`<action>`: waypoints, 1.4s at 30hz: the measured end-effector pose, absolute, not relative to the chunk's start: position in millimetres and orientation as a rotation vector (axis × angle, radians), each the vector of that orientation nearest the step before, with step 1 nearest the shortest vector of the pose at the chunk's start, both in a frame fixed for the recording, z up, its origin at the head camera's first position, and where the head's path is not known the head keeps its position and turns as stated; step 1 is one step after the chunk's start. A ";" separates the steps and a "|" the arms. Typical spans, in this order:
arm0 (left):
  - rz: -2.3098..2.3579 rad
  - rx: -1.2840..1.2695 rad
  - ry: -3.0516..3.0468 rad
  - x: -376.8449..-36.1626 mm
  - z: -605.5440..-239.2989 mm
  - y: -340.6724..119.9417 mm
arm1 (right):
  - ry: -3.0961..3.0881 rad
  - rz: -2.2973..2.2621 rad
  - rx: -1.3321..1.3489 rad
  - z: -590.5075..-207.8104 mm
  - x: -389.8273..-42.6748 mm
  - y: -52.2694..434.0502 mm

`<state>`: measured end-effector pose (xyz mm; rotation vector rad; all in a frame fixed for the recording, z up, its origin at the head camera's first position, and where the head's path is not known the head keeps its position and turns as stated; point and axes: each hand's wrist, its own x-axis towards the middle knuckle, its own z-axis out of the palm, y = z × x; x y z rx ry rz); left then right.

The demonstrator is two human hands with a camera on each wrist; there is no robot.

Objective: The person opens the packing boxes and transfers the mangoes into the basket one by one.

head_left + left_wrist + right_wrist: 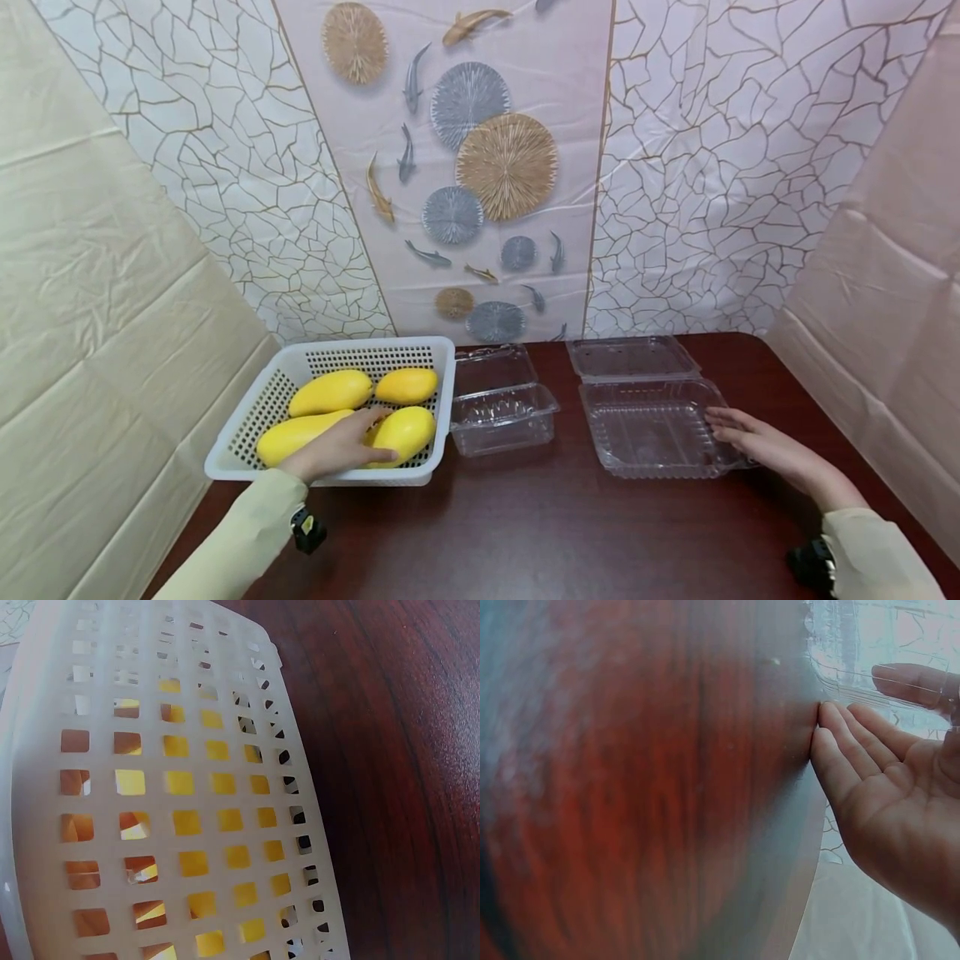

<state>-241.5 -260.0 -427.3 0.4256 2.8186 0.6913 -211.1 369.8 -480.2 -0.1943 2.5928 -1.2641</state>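
A white perforated basket [255, 417] at the left holds several yellow mangoes. My left hand [348, 442] reaches into it and grips the near end of the front right mango [412, 429], with a finger and the thumb on either side of it. In the left wrist view only the basket wall [195, 763] shows, with yellow mango [187, 822] behind its holes. My right hand [738, 433] lies with straight fingers against the right rim of the large clear clamshell box [648, 429], which stands open. The right wrist view shows the right hand [885, 795] touching the clear plastic [855, 645].
A smaller clear clamshell box [502, 412] stands open between the basket and the large box. All of it sits on a dark wooden table [525, 525]. Papered walls close in behind and at both sides.
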 end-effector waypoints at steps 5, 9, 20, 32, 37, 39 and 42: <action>0.681 0.399 2.849 -241.1 -425.8 -260.2 | 2.577 -1.257 -0.189 -479.4 -211.5 369.7; 0.687 0.392 2.855 -240.9 -426.5 -260.8 | 2.570 -1.256 -0.185 -478.4 -211.6 368.6; 0.742 0.402 2.831 -237.3 -428.1 -263.6 | 2.559 -1.265 -0.190 -477.4 -212.0 365.3; 0.795 0.449 2.845 -236.1 -432.4 -252.0 | 2.603 -1.176 -0.163 -469.7 -199.3 366.6; 0.779 0.463 2.881 -239.1 -431.8 -250.1 | 2.611 -1.156 -0.155 -462.0 -197.6 366.3; 0.770 0.472 2.900 -240.2 -431.1 -250.7 | 2.612 -1.146 -0.151 -460.0 -196.8 365.2; 0.772 0.483 2.918 -241.3 -430.8 -251.3 | 2.631 -1.122 -0.160 -458.3 -195.0 363.5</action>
